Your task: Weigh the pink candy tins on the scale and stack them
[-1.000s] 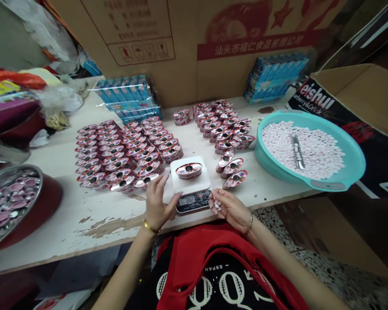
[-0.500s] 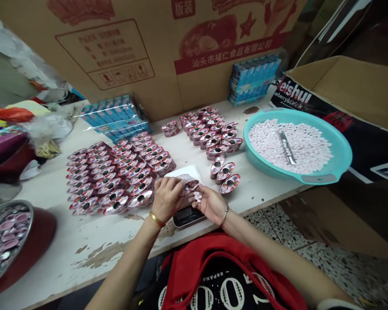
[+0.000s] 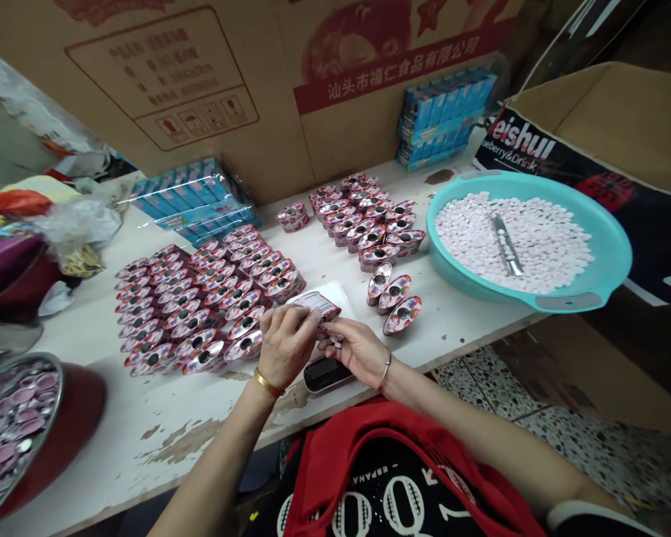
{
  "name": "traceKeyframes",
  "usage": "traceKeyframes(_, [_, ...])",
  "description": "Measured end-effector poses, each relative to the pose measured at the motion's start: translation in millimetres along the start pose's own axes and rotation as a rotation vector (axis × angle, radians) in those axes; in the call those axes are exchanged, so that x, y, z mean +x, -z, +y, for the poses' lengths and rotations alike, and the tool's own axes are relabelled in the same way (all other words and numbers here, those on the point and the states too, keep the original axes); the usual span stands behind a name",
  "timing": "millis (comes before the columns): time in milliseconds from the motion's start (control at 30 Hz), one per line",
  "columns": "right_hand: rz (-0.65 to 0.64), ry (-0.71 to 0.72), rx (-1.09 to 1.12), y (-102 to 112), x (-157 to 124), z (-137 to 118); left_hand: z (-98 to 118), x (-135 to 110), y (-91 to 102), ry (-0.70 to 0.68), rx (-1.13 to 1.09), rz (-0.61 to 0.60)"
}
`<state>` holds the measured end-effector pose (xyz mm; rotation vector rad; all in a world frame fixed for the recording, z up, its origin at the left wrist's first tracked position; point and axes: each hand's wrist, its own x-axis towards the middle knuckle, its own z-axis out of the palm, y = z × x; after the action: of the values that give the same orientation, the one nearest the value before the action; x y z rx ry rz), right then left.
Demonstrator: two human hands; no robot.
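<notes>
My left hand (image 3: 285, 347) is closed around a small oval printed box (image 3: 320, 302), tipped on its side so its printed face points up. At the box's end, the thumb and fingers of my right hand (image 3: 361, 352) meet its rim. A few small white candies (image 3: 334, 341) lie in the curled fingers of that hand; the rest of its palm is hidden. Both hands are above a small scale (image 3: 325, 373), whose dark display shows below them and whose white platform is partly covered by the box and hands.
Rows of open oval boxes (image 3: 195, 306) stand left; further boxes (image 3: 363, 216) stand right of centre. A turquoise basin (image 3: 615, 253) of white candies holds a metal scoop (image 3: 506, 245). A red bowl (image 3: 81, 418) of pink pieces is at left. A large carton (image 3: 279, 119) stands behind.
The held box has tipped further, showing its printed side. My right fingers have closed in at its end, and fewer candies show in that hand. The view has shifted slightly.
</notes>
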<state>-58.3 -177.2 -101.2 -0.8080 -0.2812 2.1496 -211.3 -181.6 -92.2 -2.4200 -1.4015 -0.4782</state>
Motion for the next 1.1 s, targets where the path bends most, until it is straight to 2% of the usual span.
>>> traceKeyframes(133, [0.057, 0.023, -0.038, 3.0, 5.2, 0.3, 0.1, 3.1, -3.0, -0.040, -0.009, -0.011])
traceKeyframes(300, [0.066, -0.018, -0.004, 9.5, 7.8, -3.2, 0.2, 5.4, -7.9, -0.048, -0.059, -0.054])
traceKeyframes(400, [0.060, -0.028, 0.045, 11.2, 5.9, -7.1, -1.8, 6.0, -10.5, 0.025, -0.141, -0.084])
traceKeyframes(500, [0.063, 0.015, 0.069, 10.9, 0.0, -11.8, -11.9, 17.0, -15.6, 0.173, -0.315, -0.038])
traceKeyframes(600, [0.066, 0.058, 0.047, 11.2, -6.2, -13.8, -37.1, 49.1, -27.5, 0.321, -0.464, 0.073])
traceKeyframes(667, [0.049, 0.062, 0.011, 11.8, -8.8, -12.5, -62.1, 80.1, -39.6, 0.376, -0.459, 0.092])
traceKeyframes(733, [0.026, 0.047, -0.023, 12.4, -10.5, -9.8, -89.7, 111.4, -54.6, 0.412, -0.392, 0.016])
traceKeyframes(833, [0.010, 0.014, -0.054, 13.8, -13.0, -6.1, -127.1, 144.0, -77.9, 0.491, -0.234, -0.219])
traceKeyframes(933, [0.001, -0.019, -0.068, 16.4, -16.0, -5.3, -153.7, 153.6, -93.3, 0.540, -0.111, -0.346])
traceKeyframes(1100, [-0.034, -0.062, -0.087, 21.0, -12.2, -5.4, -178.1, 163.3, -99.6, 0.549, -0.009, -0.304])
